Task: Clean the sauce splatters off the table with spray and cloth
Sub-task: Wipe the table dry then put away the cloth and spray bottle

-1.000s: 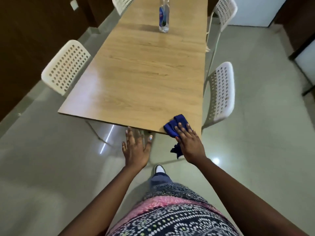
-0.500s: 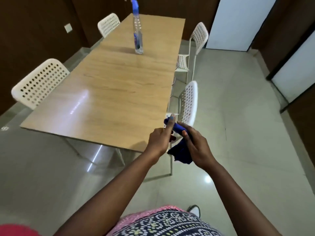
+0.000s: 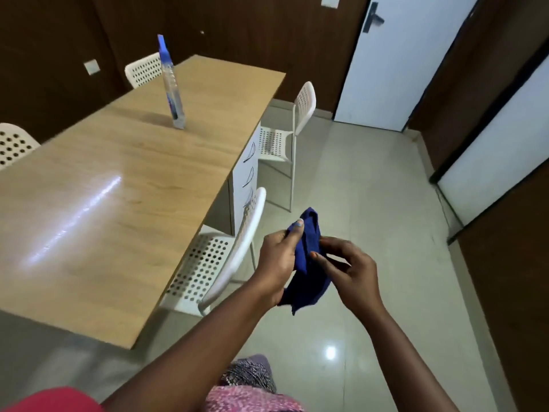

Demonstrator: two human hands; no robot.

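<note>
Your left hand (image 3: 277, 257) and right hand (image 3: 350, 269) both pinch the crumpled dark-blue cloth (image 3: 309, 263) in the air beside the long wooden table (image 3: 118, 179), well apart from the clear blue-capped spray bottle (image 3: 172, 84). Bunched like this, the cloth may smear sauce instead of lifting it.

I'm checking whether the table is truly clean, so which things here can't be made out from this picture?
- Sauce splatters on the table: none made out in the head view; a glare streak covers part of the top, and the left edge cuts the table off.
- Spray bottle: label too small and blurred to read.
- Cloth: middle hidden by the left hand and right hand gripping it, so any stains can't be seen.
</note>
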